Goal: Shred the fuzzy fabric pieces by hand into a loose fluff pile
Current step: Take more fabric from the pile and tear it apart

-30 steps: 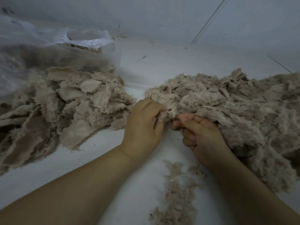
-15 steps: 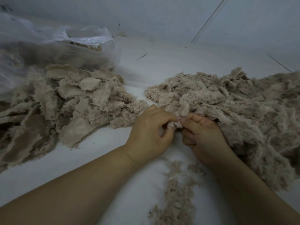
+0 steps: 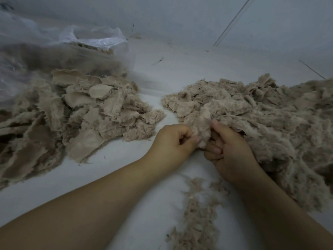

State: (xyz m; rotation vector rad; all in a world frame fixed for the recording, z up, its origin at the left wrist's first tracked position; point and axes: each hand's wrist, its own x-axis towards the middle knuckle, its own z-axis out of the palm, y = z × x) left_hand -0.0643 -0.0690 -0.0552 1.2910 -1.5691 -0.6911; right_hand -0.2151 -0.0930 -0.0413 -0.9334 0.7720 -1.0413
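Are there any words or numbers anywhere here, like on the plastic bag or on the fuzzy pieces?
None: no word, number, label or sign shows anywhere.
Clear plastic bag: plain, no print in view.
Pile of fabric pieces and fluff pile: no tags or labels in view.
Piece held by the left hand and right hand: nothing written on it.

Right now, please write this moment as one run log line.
step: shredding | left hand: pinches fabric piece | right hand: grips it | fluff pile: right
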